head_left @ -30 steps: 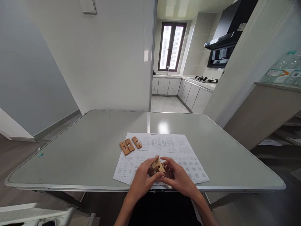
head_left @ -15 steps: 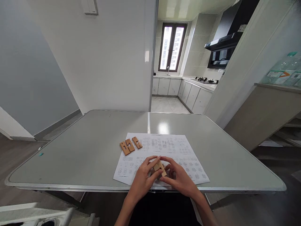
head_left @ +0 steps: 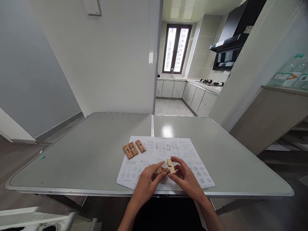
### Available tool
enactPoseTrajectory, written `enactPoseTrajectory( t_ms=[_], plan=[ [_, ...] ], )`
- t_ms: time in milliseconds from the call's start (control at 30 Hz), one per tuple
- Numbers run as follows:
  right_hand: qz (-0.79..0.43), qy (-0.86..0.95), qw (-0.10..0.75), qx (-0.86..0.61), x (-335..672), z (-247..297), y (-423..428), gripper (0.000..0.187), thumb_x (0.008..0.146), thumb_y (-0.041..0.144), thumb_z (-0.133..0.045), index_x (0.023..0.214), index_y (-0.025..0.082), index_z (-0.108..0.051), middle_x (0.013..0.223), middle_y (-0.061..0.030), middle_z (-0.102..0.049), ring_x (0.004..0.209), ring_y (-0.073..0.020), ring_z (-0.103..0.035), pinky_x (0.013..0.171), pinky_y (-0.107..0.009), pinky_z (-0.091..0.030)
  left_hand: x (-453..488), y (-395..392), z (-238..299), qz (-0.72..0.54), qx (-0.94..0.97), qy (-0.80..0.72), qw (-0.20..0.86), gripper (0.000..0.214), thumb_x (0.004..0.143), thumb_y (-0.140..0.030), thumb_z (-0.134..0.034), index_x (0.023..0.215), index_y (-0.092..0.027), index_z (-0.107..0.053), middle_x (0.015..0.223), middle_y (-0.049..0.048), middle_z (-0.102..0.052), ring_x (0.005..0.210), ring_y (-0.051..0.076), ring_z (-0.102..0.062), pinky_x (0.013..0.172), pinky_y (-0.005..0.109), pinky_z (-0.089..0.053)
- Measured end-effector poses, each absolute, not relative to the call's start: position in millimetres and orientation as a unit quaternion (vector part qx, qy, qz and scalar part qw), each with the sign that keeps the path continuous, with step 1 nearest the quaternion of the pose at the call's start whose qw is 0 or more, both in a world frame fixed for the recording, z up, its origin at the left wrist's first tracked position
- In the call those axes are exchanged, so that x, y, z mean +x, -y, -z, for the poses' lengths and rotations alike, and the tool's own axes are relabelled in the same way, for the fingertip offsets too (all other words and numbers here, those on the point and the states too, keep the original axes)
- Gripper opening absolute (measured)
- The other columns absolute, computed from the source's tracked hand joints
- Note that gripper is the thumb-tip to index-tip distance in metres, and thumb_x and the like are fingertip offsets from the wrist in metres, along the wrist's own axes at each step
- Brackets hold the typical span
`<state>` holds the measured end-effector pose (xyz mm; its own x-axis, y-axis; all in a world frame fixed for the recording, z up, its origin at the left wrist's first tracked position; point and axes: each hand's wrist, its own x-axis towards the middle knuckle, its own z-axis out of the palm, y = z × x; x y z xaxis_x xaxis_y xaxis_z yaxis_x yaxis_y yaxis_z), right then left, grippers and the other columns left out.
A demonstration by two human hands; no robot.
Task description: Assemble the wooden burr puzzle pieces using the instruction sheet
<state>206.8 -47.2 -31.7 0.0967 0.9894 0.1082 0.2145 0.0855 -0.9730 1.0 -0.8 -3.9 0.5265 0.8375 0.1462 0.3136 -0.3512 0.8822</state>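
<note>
My right hand [head_left: 185,179] grips a pale notched wooden puzzle piece [head_left: 171,166] between thumb and fingers, held upright. Closed around some joined wooden puzzle pieces [head_left: 159,170] is my left hand [head_left: 147,180]; its fingers partly hide them. A small gap separates the pale piece from the top of that cluster, where brown and pale wood both show. Both hands are above a printed sheet [head_left: 149,157] covered in small diagrams. At the sheet's upper left lie three flat brown wooden pieces with cut-outs and numbers, among them a piece marked 2 [head_left: 128,151].
The grey table [head_left: 96,154] has a metal rim and a seam down its middle. A small teal bit [head_left: 42,157] rests near its left edge. Plastic bottles [head_left: 288,72] stand on a shelf at the right. Beyond the table is a kitchen doorway.
My right hand has drawn the pale piece away to the right from the cluster in my left hand, turning it more upright. The flat brown pieces have stayed in place.
</note>
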Motion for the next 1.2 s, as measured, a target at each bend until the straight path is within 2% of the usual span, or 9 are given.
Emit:
enactPoseTrajectory(
  t_ms=[200, 367, 600, 767, 1000, 1200],
  plan=[
    [-0.309, 0.537, 0.504, -0.602, 206, 41, 41, 0.060, 0.086, 0.048, -0.077, 0.136, 0.025, -0.055, 0.120, -0.0085, -0.070, 0.093, -0.0250, -0.069, 0.091, -0.044, -0.057, 1, -1, 8, -0.351, 0.710, -0.413, 0.449, 0.046, 0.105, -0.054, -0.046, 0.138, -0.026, -0.063, 0.110, 0.0049, -0.078, 0.099, 0.025, -0.073, 0.089, 0.036, -0.055],
    [-0.236, 0.596, 0.461, -0.614, 203, 43, 42, 0.052, 0.085, 0.040, -0.078, 0.133, 0.028, -0.061, 0.131, -0.0088, -0.066, 0.111, -0.0307, -0.065, 0.098, -0.049, -0.055, 3, -4, 11, -0.375, 0.684, -0.447, 0.438, 0.048, 0.104, -0.058, -0.047, 0.133, -0.024, -0.063, 0.100, 0.0045, -0.079, 0.096, 0.025, -0.074, 0.083, 0.034, -0.056],
    [-0.224, 0.634, 0.428, -0.604, 202, 45, 42, 0.055, 0.087, 0.036, -0.078, 0.138, 0.031, -0.058, 0.136, -0.0084, -0.063, 0.131, -0.0335, -0.054, 0.110, -0.053, -0.049, 2, -6, 14, -0.378, 0.676, -0.445, 0.450, 0.049, 0.105, -0.055, -0.045, 0.141, -0.023, -0.057, 0.113, 0.0078, -0.079, 0.105, 0.025, -0.074, 0.090, 0.036, -0.055],
    [-0.235, 0.654, 0.414, -0.588, 201, 38, 46, 0.058, 0.092, 0.041, -0.074, 0.145, 0.033, -0.053, 0.151, -0.0076, -0.050, 0.143, -0.0316, -0.045, 0.118, -0.053, -0.042, 1, -5, 12, -0.368, 0.682, -0.434, 0.458, 0.050, 0.106, -0.053, -0.045, 0.145, -0.024, -0.054, 0.119, 0.0074, -0.078, 0.110, 0.025, -0.072, 0.095, 0.036, -0.055],
    [-0.238, 0.675, 0.419, -0.559, 201, 31, 49, 0.031, 0.100, 0.044, -0.062, 0.129, 0.036, -0.068, 0.153, -0.0063, -0.047, 0.142, -0.0312, -0.045, 0.118, -0.052, -0.042, -1, 0, 2, -0.354, 0.712, -0.370, 0.481, 0.045, 0.106, -0.046, -0.048, 0.147, -0.027, -0.052, 0.124, 0.0064, -0.075, 0.106, 0.023, -0.072, 0.096, 0.037, -0.057],
    [-0.251, 0.670, 0.433, -0.547, 202, 29, 50, 0.024, 0.102, 0.040, -0.060, 0.121, 0.032, -0.071, 0.149, -0.0072, -0.050, 0.133, -0.0304, -0.054, 0.113, -0.049, -0.046, -1, 3, 1, -0.345, 0.722, -0.342, 0.493, 0.043, 0.106, -0.045, -0.051, 0.145, -0.028, -0.054, 0.122, 0.0068, -0.076, 0.104, 0.024, -0.073, 0.095, 0.039, -0.059]
  ],
)
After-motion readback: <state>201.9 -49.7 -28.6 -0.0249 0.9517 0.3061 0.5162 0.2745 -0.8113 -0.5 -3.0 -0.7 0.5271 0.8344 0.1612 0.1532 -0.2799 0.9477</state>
